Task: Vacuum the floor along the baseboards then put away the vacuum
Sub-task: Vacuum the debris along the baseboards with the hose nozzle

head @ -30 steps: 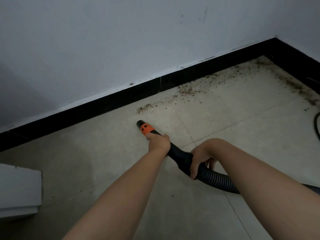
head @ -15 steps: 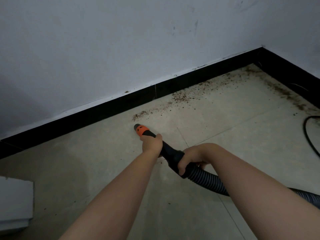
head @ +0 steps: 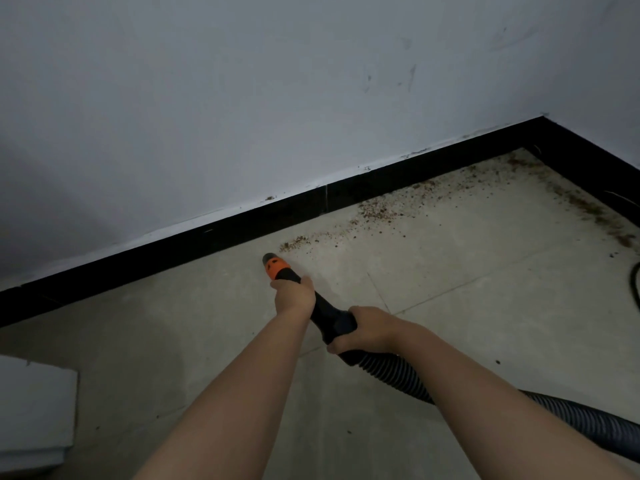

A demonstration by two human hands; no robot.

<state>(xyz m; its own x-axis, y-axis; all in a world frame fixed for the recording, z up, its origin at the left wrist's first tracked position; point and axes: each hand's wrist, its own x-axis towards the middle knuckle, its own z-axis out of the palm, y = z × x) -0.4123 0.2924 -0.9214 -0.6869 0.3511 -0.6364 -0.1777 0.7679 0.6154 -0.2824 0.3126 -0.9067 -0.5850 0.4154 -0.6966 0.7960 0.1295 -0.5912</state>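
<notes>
A black vacuum nozzle with an orange tip (head: 273, 267) points at the black baseboard (head: 214, 239) over the pale tiled floor (head: 467, 299). My left hand (head: 293, 295) grips the nozzle just behind the orange part. My right hand (head: 365, 330) holds the black handle where the ribbed grey hose (head: 561, 419) joins it. Brown crumbs and dirt (head: 377, 211) lie in a band along the baseboard to the right of the tip, reaching the room's corner. The nearest crumbs sit a short way right of the tip.
A white wall (head: 277, 98) rises above the baseboard, and a second baseboard (head: 595, 168) runs along the right wall from the corner. A black cable (head: 634, 282) loops at the right edge. A white boxy object (head: 34, 410) sits on the floor at the lower left.
The view has tilted so the corner sits lower in frame. The nozzle and both hands have kept their grip and stay just left of the crumb trail.
</notes>
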